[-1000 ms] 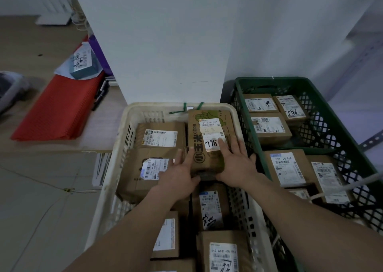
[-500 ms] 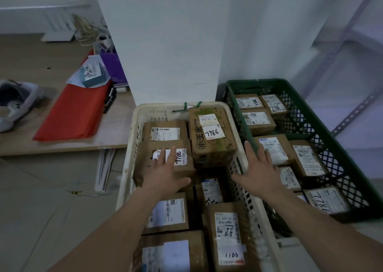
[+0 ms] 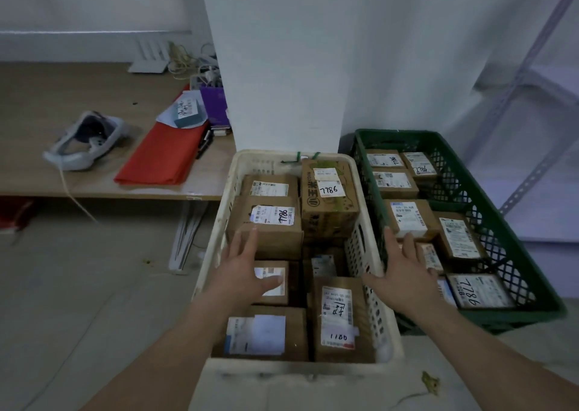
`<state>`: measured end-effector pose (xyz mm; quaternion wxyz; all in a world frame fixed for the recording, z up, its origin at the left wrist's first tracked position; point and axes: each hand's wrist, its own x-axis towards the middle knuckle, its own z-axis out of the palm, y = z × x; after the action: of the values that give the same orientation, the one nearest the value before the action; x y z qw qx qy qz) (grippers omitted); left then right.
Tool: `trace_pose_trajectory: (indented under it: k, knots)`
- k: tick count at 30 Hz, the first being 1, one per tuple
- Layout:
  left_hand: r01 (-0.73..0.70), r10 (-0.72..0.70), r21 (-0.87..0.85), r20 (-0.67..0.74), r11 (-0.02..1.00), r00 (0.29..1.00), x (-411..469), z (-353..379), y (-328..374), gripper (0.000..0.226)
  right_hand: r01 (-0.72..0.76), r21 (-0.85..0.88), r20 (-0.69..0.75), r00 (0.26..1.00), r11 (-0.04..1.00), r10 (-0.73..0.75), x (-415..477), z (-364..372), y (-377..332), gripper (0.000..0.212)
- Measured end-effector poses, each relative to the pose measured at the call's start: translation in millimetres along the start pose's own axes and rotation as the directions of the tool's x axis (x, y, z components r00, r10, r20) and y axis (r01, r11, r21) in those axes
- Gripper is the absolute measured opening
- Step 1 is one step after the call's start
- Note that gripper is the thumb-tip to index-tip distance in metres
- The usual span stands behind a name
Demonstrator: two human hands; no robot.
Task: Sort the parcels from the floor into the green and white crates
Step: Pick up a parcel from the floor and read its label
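- Both hands have drawn back toward the frame's bottom, off the printed parcel they were setting down.
- Left hand hovers empty, fingers spread, over the white crate at centre; right hand, equally splayed and empty, hangs above the green crate at its left edge.
- Printed parcel rests in the white crate's upper-right corner, label up, probably for reading.

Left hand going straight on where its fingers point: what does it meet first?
Probably the labelled parcel just ahead of the left hand in the white crate; height above it is unclear.
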<state>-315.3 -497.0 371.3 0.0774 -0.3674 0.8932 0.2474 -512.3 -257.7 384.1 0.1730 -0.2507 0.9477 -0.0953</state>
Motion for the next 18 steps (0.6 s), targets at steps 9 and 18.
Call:
trace_pose_trajectory:
  k: [9, 18]
  knots:
    - [0.100, -0.106, -0.070, -0.088, 0.992, 0.990, -100, 28, 12, 0.118, 0.133, 0.005, 0.065, 0.989, 0.991, -0.133, -57, 7, 17, 0.110]
    - [0.233, -0.239, -0.069, -0.110, 0.970, 0.965, -186, 42, -4, 0.114, 0.224, -0.029, 0.099, 0.970, 0.974, -0.220, -117, 23, 10, 0.109]
